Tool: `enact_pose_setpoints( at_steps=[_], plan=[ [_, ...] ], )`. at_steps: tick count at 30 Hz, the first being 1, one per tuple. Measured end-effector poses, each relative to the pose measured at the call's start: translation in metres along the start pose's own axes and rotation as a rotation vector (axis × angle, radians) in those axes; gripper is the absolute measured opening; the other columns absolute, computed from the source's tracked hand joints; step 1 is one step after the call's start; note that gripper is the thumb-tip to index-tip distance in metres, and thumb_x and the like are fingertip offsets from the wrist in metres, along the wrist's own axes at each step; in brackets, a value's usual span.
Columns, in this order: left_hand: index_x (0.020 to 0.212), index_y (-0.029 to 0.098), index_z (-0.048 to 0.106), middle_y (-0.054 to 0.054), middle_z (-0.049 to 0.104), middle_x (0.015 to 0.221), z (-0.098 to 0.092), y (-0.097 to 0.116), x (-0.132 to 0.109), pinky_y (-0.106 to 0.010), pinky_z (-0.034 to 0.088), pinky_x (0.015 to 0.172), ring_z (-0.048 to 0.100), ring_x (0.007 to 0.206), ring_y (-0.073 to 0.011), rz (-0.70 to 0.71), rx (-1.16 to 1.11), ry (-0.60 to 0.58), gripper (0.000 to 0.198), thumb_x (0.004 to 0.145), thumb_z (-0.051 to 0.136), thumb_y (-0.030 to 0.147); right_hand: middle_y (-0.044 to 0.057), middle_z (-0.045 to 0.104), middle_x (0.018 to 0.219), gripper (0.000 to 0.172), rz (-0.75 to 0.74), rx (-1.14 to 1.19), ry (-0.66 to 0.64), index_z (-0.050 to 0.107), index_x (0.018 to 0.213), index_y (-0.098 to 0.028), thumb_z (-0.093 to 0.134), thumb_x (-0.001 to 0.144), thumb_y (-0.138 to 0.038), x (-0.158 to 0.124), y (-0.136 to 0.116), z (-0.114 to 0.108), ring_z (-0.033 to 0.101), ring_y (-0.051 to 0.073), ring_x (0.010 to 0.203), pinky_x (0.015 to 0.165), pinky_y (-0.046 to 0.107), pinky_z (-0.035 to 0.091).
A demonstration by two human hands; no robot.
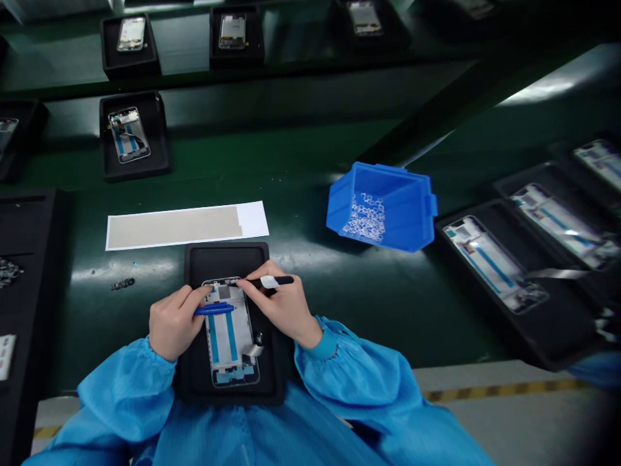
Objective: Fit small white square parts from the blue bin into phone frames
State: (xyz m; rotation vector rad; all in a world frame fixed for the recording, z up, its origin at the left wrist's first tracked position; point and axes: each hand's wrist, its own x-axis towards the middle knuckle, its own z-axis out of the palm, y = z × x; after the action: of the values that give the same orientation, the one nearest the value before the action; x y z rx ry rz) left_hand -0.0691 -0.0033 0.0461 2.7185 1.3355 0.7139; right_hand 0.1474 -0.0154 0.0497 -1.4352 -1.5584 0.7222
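Observation:
An opened phone frame [223,336] with blue adhesive strips lies in a black tray [269,382] in front of me. My left hand [174,321] is closed around a blue pen-like tool [216,309], its fingertips at the frame's upper left edge. Black tweezers [279,281] with a white label sit in the closed fingers of my right hand [286,307]. Their tip points left, over the frame's top edge; whether it grips a part is too small to tell. A short flex cable [254,350] sticks out at the frame's lower right.
A white sheet with a beige strip [174,228] lies behind the tray. A blue bin [402,207] of small clear pieces stands to the right. Small dark parts [122,283] lie at left. Further trays with phone frames [495,265] stand right and on the back line [129,136].

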Motion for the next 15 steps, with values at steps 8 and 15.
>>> enact_pose_setpoints(
  at_steps=[8, 15],
  plan=[
    [0.101, 0.018, 0.071, 0.002, 0.062, 0.066, -0.0008, 0.0010, -0.0013, -0.022, 0.045, 0.051, 0.060, 0.054, -0.0107, 0.002, 0.005, -0.005, 0.024, 0.092, 0.050, 0.010, 0.000, 0.063, 0.070, 0.025, -0.088, -0.032, 0.027, 0.060, 0.079, -0.020, 0.060, 0.098, -0.036, -0.0030, 0.0020, 0.0050, 0.058, 0.013, 0.052, 0.049, 0.025, 0.046],
    [0.104, 0.019, 0.069, 0.001, 0.065, 0.071, 0.0005, -0.0035, -0.0009, -0.023, 0.045, 0.053, 0.063, 0.057, -0.0120, -0.009, 0.005, -0.021, 0.022, 0.094, 0.050, 0.014, -0.001, 0.062, 0.069, 0.021, -0.109, 0.014, 0.054, 0.059, 0.077, -0.020, 0.063, 0.095, -0.029, -0.0052, 0.0039, 0.0087, 0.057, 0.013, 0.052, 0.051, 0.025, 0.043]
  ],
)
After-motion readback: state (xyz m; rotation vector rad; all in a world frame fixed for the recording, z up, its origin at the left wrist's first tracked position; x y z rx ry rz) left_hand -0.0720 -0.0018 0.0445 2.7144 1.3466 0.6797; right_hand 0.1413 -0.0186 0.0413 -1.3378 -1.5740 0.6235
